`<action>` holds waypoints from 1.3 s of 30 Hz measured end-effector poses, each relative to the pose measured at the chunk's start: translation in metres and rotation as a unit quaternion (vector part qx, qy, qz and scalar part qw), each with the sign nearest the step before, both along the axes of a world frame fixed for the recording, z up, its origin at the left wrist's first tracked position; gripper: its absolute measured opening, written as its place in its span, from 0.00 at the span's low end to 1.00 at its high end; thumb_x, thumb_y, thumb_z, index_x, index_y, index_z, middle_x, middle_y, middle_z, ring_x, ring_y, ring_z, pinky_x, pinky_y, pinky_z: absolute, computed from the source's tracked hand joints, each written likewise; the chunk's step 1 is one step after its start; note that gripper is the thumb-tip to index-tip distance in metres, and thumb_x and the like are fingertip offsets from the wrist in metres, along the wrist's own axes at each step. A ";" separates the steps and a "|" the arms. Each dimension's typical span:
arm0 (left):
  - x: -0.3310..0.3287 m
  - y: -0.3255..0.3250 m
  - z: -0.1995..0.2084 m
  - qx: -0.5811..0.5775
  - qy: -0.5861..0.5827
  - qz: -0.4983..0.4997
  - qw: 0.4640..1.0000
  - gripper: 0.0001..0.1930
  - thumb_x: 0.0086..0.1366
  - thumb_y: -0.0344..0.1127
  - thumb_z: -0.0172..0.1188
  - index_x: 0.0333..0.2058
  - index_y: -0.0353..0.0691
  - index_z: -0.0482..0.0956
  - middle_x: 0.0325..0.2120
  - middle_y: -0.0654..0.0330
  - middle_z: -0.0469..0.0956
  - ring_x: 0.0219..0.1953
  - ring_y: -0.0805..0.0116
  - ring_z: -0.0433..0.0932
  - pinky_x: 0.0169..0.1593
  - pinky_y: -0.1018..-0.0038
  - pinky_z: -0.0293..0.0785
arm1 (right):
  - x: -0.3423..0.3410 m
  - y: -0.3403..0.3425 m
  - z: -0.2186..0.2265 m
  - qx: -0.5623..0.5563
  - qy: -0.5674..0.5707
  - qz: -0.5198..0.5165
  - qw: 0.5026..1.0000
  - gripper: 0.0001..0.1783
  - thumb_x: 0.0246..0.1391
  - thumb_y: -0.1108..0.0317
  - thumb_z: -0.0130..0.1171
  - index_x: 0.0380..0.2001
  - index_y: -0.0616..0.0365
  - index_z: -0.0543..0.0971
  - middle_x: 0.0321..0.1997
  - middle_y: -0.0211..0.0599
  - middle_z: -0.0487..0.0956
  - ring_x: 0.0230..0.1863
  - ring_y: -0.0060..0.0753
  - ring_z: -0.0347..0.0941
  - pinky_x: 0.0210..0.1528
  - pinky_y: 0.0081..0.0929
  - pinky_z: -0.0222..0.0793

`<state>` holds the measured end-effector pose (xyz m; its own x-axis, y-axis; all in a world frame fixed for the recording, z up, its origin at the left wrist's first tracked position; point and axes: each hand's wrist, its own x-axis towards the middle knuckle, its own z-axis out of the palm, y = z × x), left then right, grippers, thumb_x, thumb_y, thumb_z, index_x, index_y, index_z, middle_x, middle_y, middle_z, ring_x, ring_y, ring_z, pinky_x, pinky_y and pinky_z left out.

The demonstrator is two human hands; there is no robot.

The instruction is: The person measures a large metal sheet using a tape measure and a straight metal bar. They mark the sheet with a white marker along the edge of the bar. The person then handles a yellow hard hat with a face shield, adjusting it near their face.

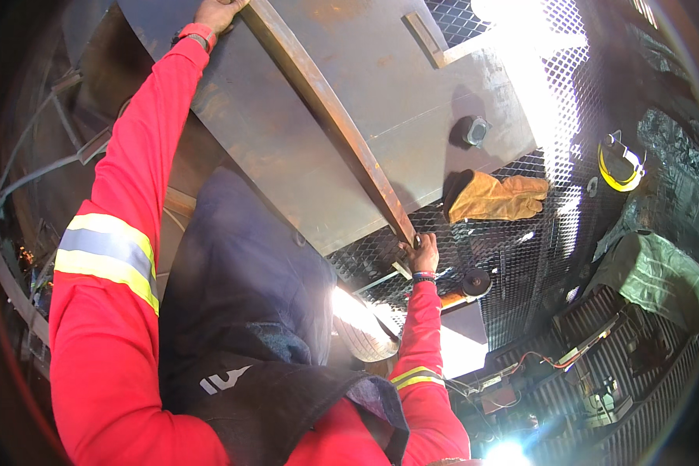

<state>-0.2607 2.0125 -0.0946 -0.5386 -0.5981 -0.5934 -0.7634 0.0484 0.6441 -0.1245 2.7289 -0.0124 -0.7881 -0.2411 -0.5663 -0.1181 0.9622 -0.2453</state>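
Note:
A long, rusty steel bar (326, 109) lies slantwise across a large grey steel sheet (287, 159). My left hand (219, 15) is closed on the bar's far end, partly cut off by the upper edge of the picture. At the near end, just past the sheet's edge, my right hand (422, 252) grips the bar between thumb and fingers. A tan leather work glove (499, 197) rests beyond my right hand, on the mesh beside the sheet. Close to my right wrist is an angle grinder (474, 284).
Metal mesh (512, 248) supports the sheet. On the sheet stand a small dark round object (474, 131) and an angled steel piece (435, 43). A yellow-rimmed headgear (620, 165), green cloth (660, 279) and cables lie to the right. Metal framing (66, 120) is at left.

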 end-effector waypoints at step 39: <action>-0.012 -0.003 -0.003 -0.064 -0.059 -0.036 0.996 0.29 0.58 0.47 0.69 0.40 0.18 0.77 0.36 0.47 0.79 0.30 0.59 0.79 0.23 0.69 0.83 | -0.002 -0.001 0.003 0.021 -0.029 0.003 0.999 0.26 0.32 0.58 0.77 0.34 0.58 0.76 0.40 0.41 0.72 0.36 0.52 0.75 0.37 0.44 0.73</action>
<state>-0.2728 2.0099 -0.0979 -0.5142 -0.6355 -0.5759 -0.8247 0.1821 0.5355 -0.1263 2.7278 -0.0093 -0.7522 -0.2212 -0.6207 -0.1116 0.9711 -0.2108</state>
